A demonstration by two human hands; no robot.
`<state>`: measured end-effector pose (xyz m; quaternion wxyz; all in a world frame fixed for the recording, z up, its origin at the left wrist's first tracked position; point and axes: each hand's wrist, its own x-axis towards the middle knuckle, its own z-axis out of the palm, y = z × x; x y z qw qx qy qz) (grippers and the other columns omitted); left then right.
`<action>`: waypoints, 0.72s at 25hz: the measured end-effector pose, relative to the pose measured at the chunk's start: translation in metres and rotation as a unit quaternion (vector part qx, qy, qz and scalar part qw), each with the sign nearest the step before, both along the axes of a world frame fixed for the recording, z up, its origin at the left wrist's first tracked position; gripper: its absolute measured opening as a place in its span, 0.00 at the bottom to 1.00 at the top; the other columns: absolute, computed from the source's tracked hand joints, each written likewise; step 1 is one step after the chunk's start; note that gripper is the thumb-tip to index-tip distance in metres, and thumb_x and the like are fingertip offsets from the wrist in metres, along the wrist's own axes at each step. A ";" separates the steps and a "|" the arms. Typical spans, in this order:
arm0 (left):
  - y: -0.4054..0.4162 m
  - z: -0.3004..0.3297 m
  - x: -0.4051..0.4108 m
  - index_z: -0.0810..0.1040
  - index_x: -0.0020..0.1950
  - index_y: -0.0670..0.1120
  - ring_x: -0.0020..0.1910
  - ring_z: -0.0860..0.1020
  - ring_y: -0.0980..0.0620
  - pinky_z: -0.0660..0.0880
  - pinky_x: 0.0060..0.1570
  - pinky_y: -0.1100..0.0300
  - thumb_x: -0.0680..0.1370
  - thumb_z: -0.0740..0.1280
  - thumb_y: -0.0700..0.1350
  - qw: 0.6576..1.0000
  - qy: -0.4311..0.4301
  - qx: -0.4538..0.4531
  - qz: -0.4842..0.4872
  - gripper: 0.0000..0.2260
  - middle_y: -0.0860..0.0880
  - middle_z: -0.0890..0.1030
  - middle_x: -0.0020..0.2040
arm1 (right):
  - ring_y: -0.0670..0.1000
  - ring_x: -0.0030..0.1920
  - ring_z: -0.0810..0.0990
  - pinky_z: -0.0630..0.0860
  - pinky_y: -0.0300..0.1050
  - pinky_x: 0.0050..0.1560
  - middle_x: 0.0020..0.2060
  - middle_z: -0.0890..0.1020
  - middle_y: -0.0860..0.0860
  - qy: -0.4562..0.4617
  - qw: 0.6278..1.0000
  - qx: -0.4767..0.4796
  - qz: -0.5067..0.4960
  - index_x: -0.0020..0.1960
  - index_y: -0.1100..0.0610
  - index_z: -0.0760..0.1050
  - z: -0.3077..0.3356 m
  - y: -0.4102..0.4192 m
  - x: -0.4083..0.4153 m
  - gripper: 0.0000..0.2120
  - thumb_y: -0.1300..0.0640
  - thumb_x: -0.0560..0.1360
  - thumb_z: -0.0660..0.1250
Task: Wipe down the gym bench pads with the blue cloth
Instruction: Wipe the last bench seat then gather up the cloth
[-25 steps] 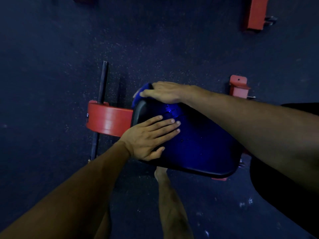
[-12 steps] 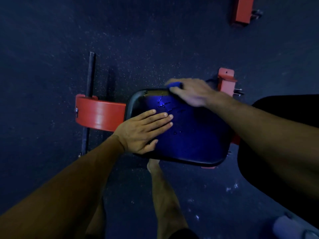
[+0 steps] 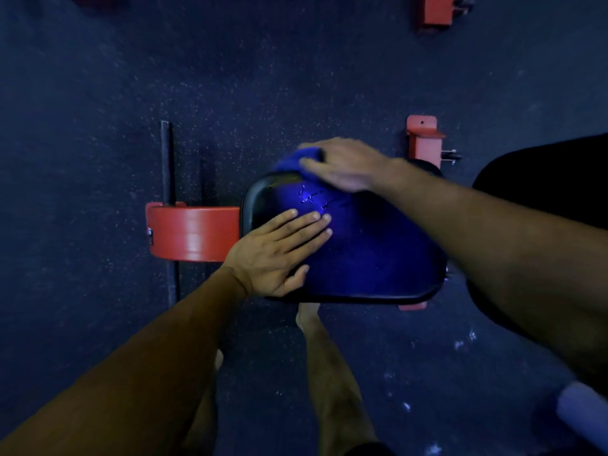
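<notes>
A dark, glossy bench seat pad (image 3: pixel 371 258) with cracked vinyl near its far end fills the middle of the view. My left hand (image 3: pixel 279 251) lies flat on the pad's near-left part, fingers straight and together. At the pad's far edge my right hand (image 3: pixel 342 166) presses the blue cloth (image 3: pixel 292 161) down; the hand is blurred and covers most of the cloth, which bunches out to the left of my fingers.
A red frame arm (image 3: pixel 194 233) and a black bar (image 3: pixel 167 179) stick out left of the pad. Red brackets (image 3: pixel 424 139) stand behind it, another at the top (image 3: pixel 434 11). A second black pad (image 3: pixel 552 179) lies at right. My bare leg (image 3: pixel 332 373) stands on dark rubber flooring.
My right hand swept the cloth from the pad's far-left corner to the right along the far edge, then back left. The left hand stayed flat on the pad.
</notes>
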<state>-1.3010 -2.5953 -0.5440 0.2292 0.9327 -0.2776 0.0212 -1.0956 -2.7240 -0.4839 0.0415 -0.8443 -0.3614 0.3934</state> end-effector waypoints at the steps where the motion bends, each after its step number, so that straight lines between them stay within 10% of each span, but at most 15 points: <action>1: 0.000 -0.001 0.000 0.66 0.80 0.41 0.81 0.62 0.46 0.59 0.79 0.46 0.81 0.58 0.51 1.000 0.000 0.000 -0.003 0.28 0.42 0.64 0.80 | 0.58 0.68 0.73 0.69 0.48 0.64 0.70 0.75 0.54 -0.018 0.998 -0.039 -0.035 0.71 0.44 0.70 0.001 -0.030 0.011 0.20 0.42 0.82 0.53; 12: 0.000 0.002 0.001 0.67 0.79 0.42 0.81 0.61 0.47 0.58 0.79 0.47 0.81 0.56 0.51 0.999 0.021 0.027 -0.008 0.28 0.44 0.64 0.81 | 0.55 0.71 0.66 0.60 0.60 0.70 0.71 0.72 0.49 -0.165 0.923 -0.066 -0.342 0.69 0.48 0.72 -0.014 -0.103 -0.004 0.20 0.44 0.82 0.53; 18: -0.002 0.003 0.004 0.67 0.79 0.42 0.80 0.63 0.46 0.56 0.79 0.47 0.80 0.56 0.53 0.996 0.035 0.074 -0.022 0.29 0.44 0.64 0.80 | 0.57 0.67 0.72 0.63 0.48 0.65 0.65 0.78 0.58 -0.124 0.864 0.080 -0.481 0.62 0.59 0.77 0.014 -0.121 -0.008 0.21 0.46 0.83 0.53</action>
